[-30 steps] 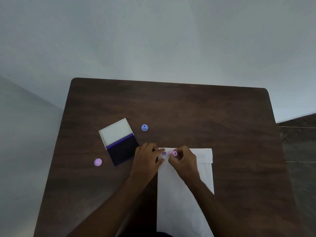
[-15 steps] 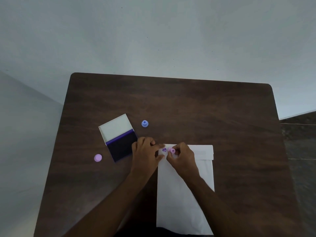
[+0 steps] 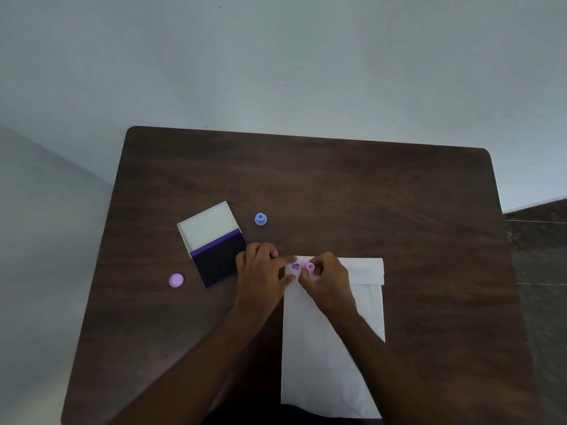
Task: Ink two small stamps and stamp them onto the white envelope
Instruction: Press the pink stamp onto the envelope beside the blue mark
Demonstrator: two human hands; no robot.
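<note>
A white envelope (image 3: pixel 334 357) lies lengthwise on the dark wooden table (image 3: pixel 337 191), flap end away from me. A purple stamped mark (image 3: pixel 295 267) shows at its far left corner. My right hand (image 3: pixel 326 279) pinches a small pink stamp (image 3: pixel 308 267) standing on the envelope just right of that mark. My left hand (image 3: pixel 264 271) rests flat, fingers pressing the envelope's left corner. A blue stamp (image 3: pixel 260 219) stands on the table beyond my left hand. The open ink pad (image 3: pixel 214 243), white lid up and dark purple pad toward me, lies left of my left hand.
A round pink cap (image 3: pixel 176 280) lies on the table left of the ink pad. Pale wall and floor surround the table's far and left edges. A dark tiled floor shows at the right.
The pink stamp in my right hand has stayed pressed beside the purple mark. My head moved slightly, shifting the table lower and closer in view. Both hands hold their places.
</note>
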